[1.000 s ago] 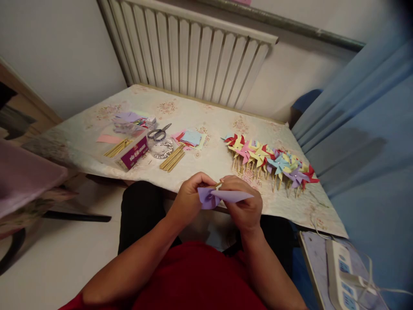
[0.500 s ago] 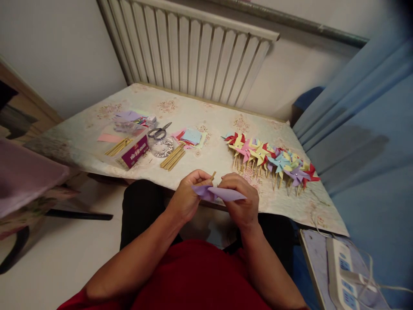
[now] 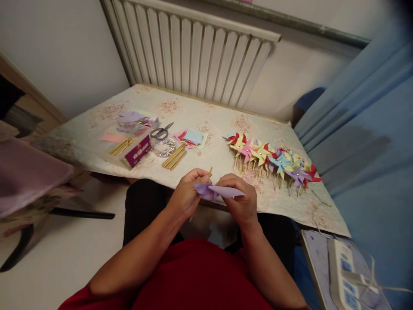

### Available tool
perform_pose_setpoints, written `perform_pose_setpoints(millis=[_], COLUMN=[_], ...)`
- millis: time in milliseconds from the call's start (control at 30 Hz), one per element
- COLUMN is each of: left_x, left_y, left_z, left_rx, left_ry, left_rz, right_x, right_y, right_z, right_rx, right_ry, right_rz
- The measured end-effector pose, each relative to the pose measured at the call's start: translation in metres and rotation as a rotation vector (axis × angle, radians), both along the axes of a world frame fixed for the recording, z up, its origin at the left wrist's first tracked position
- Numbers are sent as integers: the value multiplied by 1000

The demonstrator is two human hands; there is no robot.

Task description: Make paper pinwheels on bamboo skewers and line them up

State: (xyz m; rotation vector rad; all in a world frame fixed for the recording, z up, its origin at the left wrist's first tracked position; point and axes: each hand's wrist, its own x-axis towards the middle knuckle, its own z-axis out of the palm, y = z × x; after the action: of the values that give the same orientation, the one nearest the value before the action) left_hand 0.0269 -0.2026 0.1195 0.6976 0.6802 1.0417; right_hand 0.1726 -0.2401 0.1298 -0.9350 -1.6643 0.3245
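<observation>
Over the table's front edge, my left hand (image 3: 188, 192) is closed around a thin wooden stick (image 3: 210, 171), whose tip pokes up past the thumb and whose lower end shows beneath the hand. A folded purple paper pinwheel (image 3: 226, 191) lies across both hands, close against the stick. My right hand (image 3: 240, 198) is closed on the pinwheel's right side, with its fingertips partly hidden behind the paper. I cannot tell whether the pinwheel is fastened to the stick.
Finished pinwheels (image 3: 261, 153) in several colours lie at the right. At left are loose sticks (image 3: 174, 157), a round tray of pins (image 3: 165, 147), scissors (image 3: 162, 131), paper squares (image 3: 193, 137) and a purple box (image 3: 138, 153). A power strip (image 3: 343, 275) sits at lower right.
The stick in my left hand has tilted slightly, and its lower end now shows below the hand. My right hand has shifted a little left with the pinwheel.
</observation>
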Motion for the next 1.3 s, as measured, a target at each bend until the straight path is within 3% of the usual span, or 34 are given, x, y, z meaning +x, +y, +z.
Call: perform_pose_setpoints(millis=[433,800,1300], left_x=[2,1,1], left_y=[-3,-3,-6], left_z=[3,-4,1], left_rx=[70,103,130], left_ry=[42,82,110], left_rz=[-6,-51,-56], right_x=[-2,-1,0], right_y=[3,2,1], right_z=[6,6,4], right_rx=[61,115,79], right_ry=[-26,-113,-138], right_rz=[-24,-73,-108])
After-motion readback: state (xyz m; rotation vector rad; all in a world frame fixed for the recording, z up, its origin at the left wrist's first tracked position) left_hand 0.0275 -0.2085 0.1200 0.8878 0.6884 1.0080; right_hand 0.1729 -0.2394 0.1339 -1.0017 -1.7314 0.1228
